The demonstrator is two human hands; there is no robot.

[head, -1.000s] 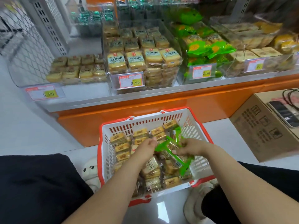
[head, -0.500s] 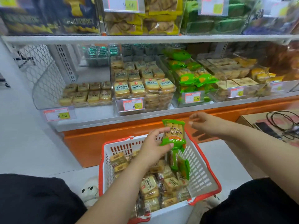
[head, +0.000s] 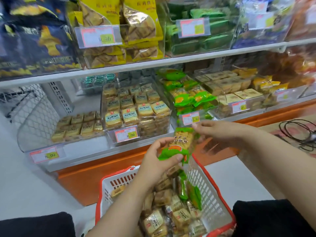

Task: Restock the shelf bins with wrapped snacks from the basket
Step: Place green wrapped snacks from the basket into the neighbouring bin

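Left hand holds a green-wrapped snack upright above the basket, grip pinching its lower green end between thumb and curled fingers. Right hand is at the snack's top edge, fingertips touching or just beside the wrapper; can't tell if that grip actually pinches it, fingers look loosely extended.

The basket is white plastic with a red rim, on the floor below the hands, between the person's dark-clad knees. Inside: many tan wrapped snacks piled up, plus more green-wrapped ones near the right wall.

Lower shelf behind the hands has clear bins: left bin with a low layer of tan packs, middle bin stacked high with yellow-label packs, then a bin of green packs just beyond the held snack, price tag on its front. Further right, a bin with beige boxed items. Upper shelf carries yellow bags and green packs; blurred.

Black cables lie at far right.
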